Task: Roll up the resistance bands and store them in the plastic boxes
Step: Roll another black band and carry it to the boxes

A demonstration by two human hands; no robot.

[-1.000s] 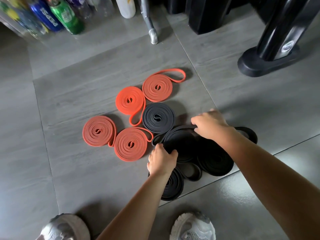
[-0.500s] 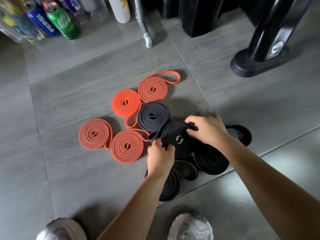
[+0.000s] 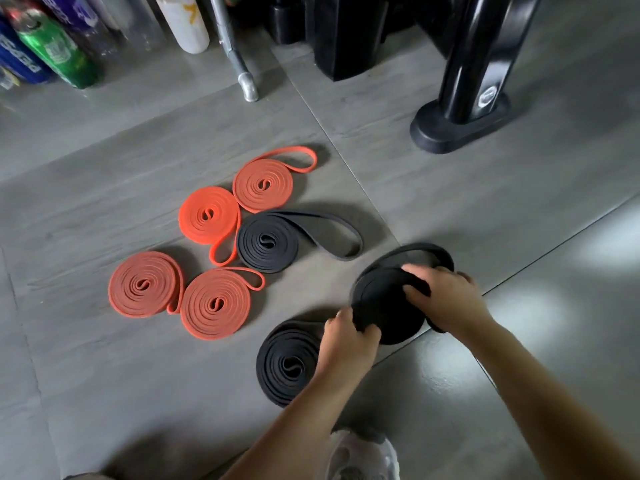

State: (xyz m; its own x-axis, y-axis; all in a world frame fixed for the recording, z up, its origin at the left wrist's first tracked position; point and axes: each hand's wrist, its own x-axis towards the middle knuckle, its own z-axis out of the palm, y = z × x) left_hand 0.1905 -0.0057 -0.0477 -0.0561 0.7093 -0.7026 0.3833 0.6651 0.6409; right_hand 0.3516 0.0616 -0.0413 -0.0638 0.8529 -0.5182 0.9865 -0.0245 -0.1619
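**Resistance bands on a tiled floor: stock in the head view**

Head view, looking down.

- Floor [image 3: 104, 393]: grey tiles; carries every item below.
- Held black band [image 3: 384, 306]: a wide rolled coil, blurred, at right of centre over a tile joint. A loose turn stands off its far edge. Whether it touches the floor cannot be told.
- Left hand [image 3: 348, 344]: fingers curled round the near-left edge of the held black band, gripping it.
- Right hand [image 3: 446, 299]: fingers curled over the far-right side of the same band, gripping it.
- Near black band [image 3: 287, 365]: rolled, flat on the floor, partly under the left hand and wrist.
- Far black band [image 3: 268, 242]: rolled, flat, with a long loose loop trailing to the right.
- Top orange band [image 3: 263, 185]: rolled, a loose loop at its upper right.
- Bright orange band [image 3: 207, 214]: rolled, touching the top orange band and the far black band.
- Left orange band [image 3: 143, 284]: rolled, flat.
- Lower orange band [image 3: 214, 303]: rolled, touching the left orange band.
- Green can [image 3: 57, 50], blue can [image 3: 17, 57], white bottle [image 3: 183, 22]: far left edge.
- Metal leg [image 3: 239, 64]: beside the white bottle.
- Black stand [image 3: 460, 123]: far right.
- Shoe [image 3: 363, 455]: bottom edge, light-coloured.
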